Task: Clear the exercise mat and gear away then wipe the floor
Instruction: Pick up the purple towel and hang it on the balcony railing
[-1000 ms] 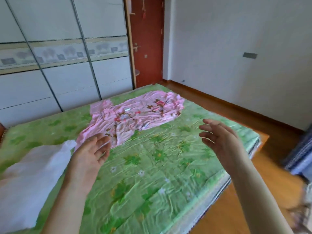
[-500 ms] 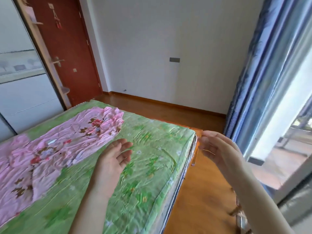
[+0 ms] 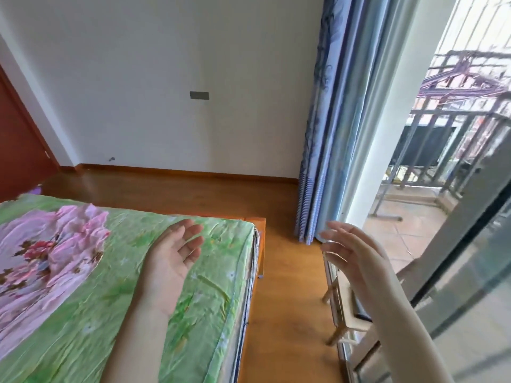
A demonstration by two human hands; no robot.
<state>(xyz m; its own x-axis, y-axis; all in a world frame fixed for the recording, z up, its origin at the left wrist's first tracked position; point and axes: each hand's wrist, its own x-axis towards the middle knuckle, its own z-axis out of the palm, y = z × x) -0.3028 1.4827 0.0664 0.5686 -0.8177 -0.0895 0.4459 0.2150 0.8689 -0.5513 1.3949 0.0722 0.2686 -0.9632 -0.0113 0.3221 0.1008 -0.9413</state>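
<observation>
My left hand (image 3: 172,258) hovers palm up over the green floral bedsheet (image 3: 210,294), fingers relaxed and holding nothing. My right hand (image 3: 351,255) is raised over the wooden floor (image 3: 287,305) beside the bed, fingers spread, empty. A pink floral cloth (image 3: 47,258) lies crumpled on the bed at the left. No exercise mat or gear shows in this view.
A strip of wooden floor runs between the bed's edge (image 3: 253,272) and a glass sliding door (image 3: 456,286). Blue curtains (image 3: 323,134) hang by the door frame. A wooden stool or rack (image 3: 345,313) stands under my right arm. A red-brown door (image 3: 19,150) is far left.
The view has swung right, from the wardrobe and bed toward the curtain and balcony door. Both hands stay raised and empty; the pink cloth has slid to the left edge.
</observation>
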